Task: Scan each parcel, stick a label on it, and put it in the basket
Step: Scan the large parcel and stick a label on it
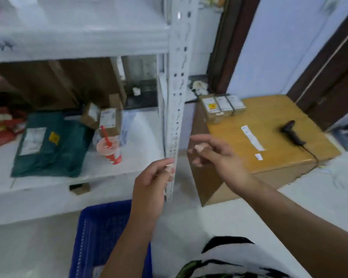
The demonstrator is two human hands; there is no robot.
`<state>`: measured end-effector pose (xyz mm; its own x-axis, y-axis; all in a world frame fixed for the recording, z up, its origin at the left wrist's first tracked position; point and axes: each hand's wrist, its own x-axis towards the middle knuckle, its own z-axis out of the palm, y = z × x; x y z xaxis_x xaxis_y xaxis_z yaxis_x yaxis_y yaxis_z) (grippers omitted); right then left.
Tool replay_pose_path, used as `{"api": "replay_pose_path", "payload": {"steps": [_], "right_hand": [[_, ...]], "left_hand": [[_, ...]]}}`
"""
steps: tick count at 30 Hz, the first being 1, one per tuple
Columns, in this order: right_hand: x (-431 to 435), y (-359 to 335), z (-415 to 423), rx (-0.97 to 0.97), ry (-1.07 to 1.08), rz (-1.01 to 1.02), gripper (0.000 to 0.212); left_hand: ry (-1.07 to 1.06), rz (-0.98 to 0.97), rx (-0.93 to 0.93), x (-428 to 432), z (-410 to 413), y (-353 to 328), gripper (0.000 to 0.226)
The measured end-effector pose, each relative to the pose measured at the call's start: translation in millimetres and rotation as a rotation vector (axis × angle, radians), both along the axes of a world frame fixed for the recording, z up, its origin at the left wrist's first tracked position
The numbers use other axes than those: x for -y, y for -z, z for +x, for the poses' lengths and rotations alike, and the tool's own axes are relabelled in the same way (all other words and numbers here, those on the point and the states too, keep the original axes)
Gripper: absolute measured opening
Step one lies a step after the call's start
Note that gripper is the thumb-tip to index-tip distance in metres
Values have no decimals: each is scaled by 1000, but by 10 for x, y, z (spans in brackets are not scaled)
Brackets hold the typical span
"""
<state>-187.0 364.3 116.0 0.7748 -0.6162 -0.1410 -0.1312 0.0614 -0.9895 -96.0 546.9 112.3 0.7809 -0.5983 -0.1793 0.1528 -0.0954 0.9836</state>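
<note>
My left hand (pixel 151 183) hovers in front of the white shelf post, fingers curled loosely with nothing in them. My right hand (pixel 213 153) is stretched out at the near left corner of the wooden table (pixel 279 125), fingers apart and holding nothing. On that table lie three small boxed parcels (pixel 222 106) in a row, a strip of white labels (pixel 252 137) and a black handheld scanner (pixel 291 131). The blue basket (pixel 100 233) stands on the floor below my left arm. On the lower shelf rest a green mailer bag (pixel 52 145) and small cardboard boxes (pixel 102 119).
The white metal shelf post (pixel 176 101) rises between my hands and the shelf. A plastic cup with a red straw (pixel 107 147) sits on the shelf beside the green bag. Red packets (pixel 0 127) lie at the far left. A dark door frame (pixel 319 81) is behind the table.
</note>
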Motion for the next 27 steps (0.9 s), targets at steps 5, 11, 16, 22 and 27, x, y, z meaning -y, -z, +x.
{"api": "replay_pose_path", "payload": {"steps": [5, 11, 16, 22, 27], "right_hand": [[813, -68, -426, 31, 137, 2, 31], [2089, 132, -1015, -38, 210, 46, 26], [3006, 405, -1299, -179, 101, 63, 25], [3709, 782, -1153, -321, -16, 71, 25], [4031, 1058, -692, -363, -97, 69, 33]], "left_hand": [[77, -2, -32, 978, -308, 24, 29], [148, 55, -42, 2435, -690, 321, 29], [70, 166, -22, 3313, -833, 643, 30], [-100, 264, -58, 3734, -928, 892, 28], [-198, 296, -118, 4007, -804, 1097, 31]]}}
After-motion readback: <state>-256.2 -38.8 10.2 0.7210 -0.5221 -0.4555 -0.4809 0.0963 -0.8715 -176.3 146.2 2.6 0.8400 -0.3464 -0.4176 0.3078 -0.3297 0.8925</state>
